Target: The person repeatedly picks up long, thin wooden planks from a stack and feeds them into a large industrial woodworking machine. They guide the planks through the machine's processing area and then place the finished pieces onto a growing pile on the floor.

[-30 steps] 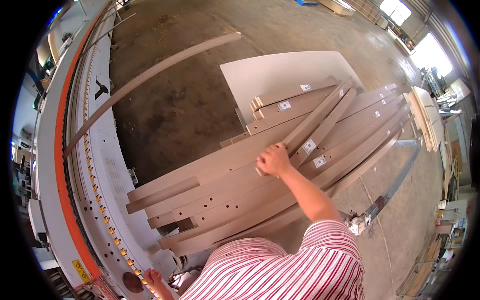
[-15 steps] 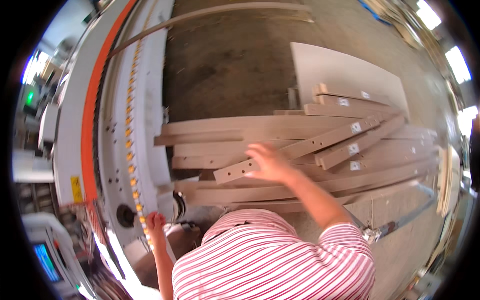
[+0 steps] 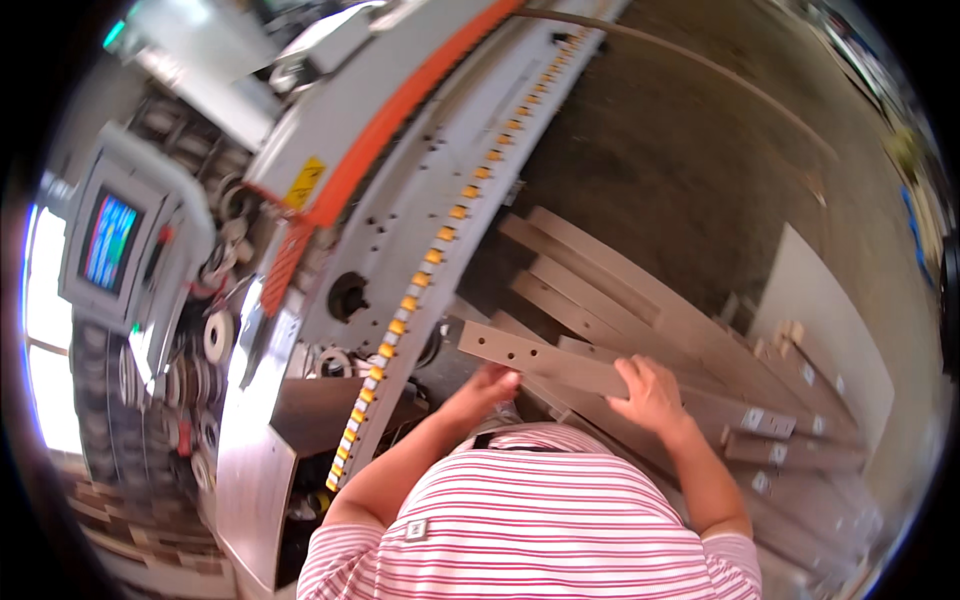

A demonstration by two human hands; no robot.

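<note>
A long brown wooden board (image 3: 575, 372) with several round holes in its near-left end and a small white label farther along lies slantwise in front of me. My right hand (image 3: 652, 398) is closed over the board's middle, thumb on the near side and fingers across the top. At the board's near-left end, my left hand (image 3: 487, 388) is curled against the lower edge. Some of its fingers are hidden beneath the wood. More brown boards (image 3: 640, 310) of the same kind are piled under and behind the held one, several bearing white labels.
To my left runs a long machine bed (image 3: 400, 225) edged with yellow rollers (image 3: 445, 234), under an orange strip (image 3: 400, 110). Beside it stands a control panel (image 3: 110, 240) with a lit screen. A pale flat panel (image 3: 825, 320) lies beyond the boards; rolls of banding (image 3: 218, 335) sit far left.
My view has turned left. My left hand has come from the machine's edge to the board's end. My right hand, blurred near that end before, now grips the board farther along.
</note>
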